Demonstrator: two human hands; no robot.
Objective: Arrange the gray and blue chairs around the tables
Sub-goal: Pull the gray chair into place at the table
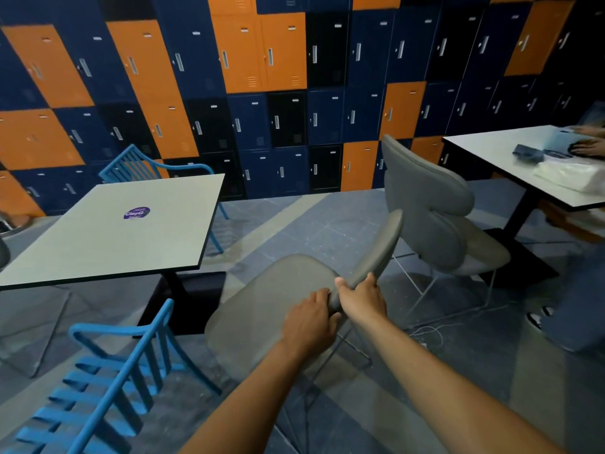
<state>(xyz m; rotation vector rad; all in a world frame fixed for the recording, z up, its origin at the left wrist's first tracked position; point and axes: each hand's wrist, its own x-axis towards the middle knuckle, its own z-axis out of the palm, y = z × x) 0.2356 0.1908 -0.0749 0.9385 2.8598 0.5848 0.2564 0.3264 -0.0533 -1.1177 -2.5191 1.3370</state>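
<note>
A gray padded chair [262, 303] stands in the middle, right of the near white table [108, 237]. My left hand [309, 319] and my right hand [360, 296] both grip the near end of its curved backrest. A second gray chair [435, 214] stands behind it, beside the right table [510, 152]. One blue slatted chair [108, 381] is at the lower left by the near table. Another blue chair [140, 165] sits at that table's far side.
Orange, blue and black lockers [262, 77] cover the back wall. Another person's hands [586, 145] rest on the right table with cloths and papers. A white cable [425, 332] lies on the floor by the gray chair. Open floor lies between the tables.
</note>
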